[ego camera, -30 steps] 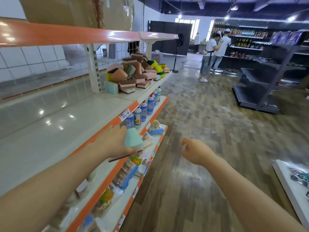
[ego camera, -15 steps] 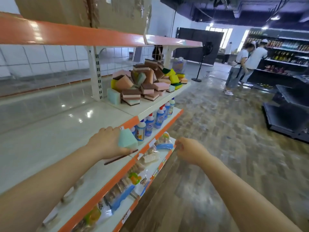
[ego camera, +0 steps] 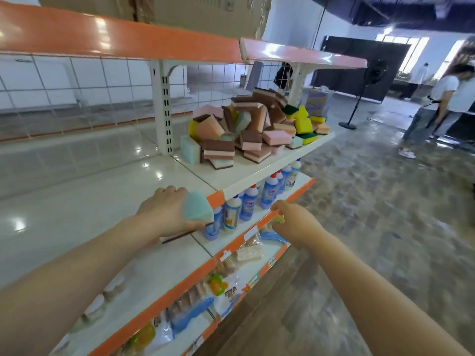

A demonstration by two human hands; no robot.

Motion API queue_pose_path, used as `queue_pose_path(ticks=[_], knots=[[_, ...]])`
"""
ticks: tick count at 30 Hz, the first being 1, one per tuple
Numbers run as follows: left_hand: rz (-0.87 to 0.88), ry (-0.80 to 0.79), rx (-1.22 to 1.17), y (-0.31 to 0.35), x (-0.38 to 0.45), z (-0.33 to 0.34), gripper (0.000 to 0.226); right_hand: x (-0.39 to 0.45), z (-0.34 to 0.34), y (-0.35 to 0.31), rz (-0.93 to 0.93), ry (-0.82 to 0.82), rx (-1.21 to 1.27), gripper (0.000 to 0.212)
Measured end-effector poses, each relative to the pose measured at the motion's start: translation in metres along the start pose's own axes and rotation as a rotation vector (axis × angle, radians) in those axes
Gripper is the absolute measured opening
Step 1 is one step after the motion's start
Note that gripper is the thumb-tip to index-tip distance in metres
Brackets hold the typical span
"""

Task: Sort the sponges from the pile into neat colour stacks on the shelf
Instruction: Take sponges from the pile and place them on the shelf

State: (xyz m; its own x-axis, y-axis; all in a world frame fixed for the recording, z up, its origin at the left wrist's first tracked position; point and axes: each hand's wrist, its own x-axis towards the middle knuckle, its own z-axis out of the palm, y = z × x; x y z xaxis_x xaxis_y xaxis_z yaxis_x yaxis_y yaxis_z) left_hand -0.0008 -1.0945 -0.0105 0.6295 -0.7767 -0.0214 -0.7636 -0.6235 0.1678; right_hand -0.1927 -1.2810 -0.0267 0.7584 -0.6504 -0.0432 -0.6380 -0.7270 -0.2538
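- The left hand (ego camera: 164,214) grips a pale teal sponge (ego camera: 198,209) at the front edge of the shelf (ego camera: 77,201), thumb beneath and fingers curled over the top; a thin dark stick (ego camera: 185,233) is pinched in the same hand and pokes out below the sponge
- The right hand (ego camera: 293,222) hovers off the front edge, in front of the lower tiers, its fingers loosely curled around what may be a small yellow-green scrap; I cannot tell whether it truly holds anything
- The sponge pile (ego camera: 254,129) sits on the next shelf bay beyond the upright post, heaped against the back grid and spilling toward that bay's front edge
- Risk: with the stick sharing the grip, the sponge could slip or twist as it is set down, landing askew rather than as a tidy stack base
- Risk: the heap looks loosely balanced, with tilted blocks leaning on each other; pulling one from low down would likely topple others over the front edge onto the bottles (ego camera: 246,204) below
- The sponges are soft rectangular blocks: brown-and-pink layered ones, plain pink, yellow with green scouring backs, and a few teal matching the held one
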Motion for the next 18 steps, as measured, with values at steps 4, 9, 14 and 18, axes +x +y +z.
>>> queue_pose_path(ticks=[4,9,14,18], knots=[[-0.011,0.025,0.012,-0.003,0.035,0.000,0.088,0.041,-0.002,0.002,-0.036,0.023,-0.009,0.047],[-0.003,0.027,0.040,-0.011,0.088,-0.005,0.090,0.098,-0.007,0.002,-0.055,0.008,0.011,0.046],[0.002,0.013,0.057,-0.018,0.135,-0.011,0.087,0.152,-0.012,-0.002,-0.063,-0.002,0.046,0.047],[0.003,0.010,0.077,-0.022,0.161,-0.010,0.085,0.188,-0.016,-0.005,-0.087,-0.014,0.060,0.048]])
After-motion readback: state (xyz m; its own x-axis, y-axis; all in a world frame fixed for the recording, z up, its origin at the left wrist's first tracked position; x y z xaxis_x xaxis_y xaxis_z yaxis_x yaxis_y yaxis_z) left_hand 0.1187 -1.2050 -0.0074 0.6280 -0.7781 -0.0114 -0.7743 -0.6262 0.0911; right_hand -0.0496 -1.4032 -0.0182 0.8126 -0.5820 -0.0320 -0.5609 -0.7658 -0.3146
